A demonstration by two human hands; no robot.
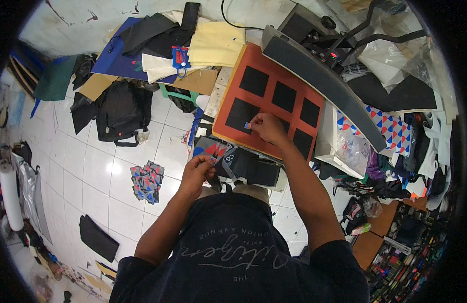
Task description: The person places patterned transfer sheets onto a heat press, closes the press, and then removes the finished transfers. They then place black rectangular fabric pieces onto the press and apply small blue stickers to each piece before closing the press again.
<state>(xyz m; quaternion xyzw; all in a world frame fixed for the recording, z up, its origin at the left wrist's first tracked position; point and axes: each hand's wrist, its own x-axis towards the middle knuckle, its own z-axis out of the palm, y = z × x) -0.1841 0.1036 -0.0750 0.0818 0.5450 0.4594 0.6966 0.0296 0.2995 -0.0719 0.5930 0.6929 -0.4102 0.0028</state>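
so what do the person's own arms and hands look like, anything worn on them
Both the left hand and right hand are bare, without gloves. The forearms are uncovered, with no watch or bracelet visible. Short, dark sleeves cover the upper arms, part of a dark shirt with pale lettering.

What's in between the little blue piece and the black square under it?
Nothing visible: the right hand holds the small blue piece over the lower right part of a black square. I can't tell whether they touch.
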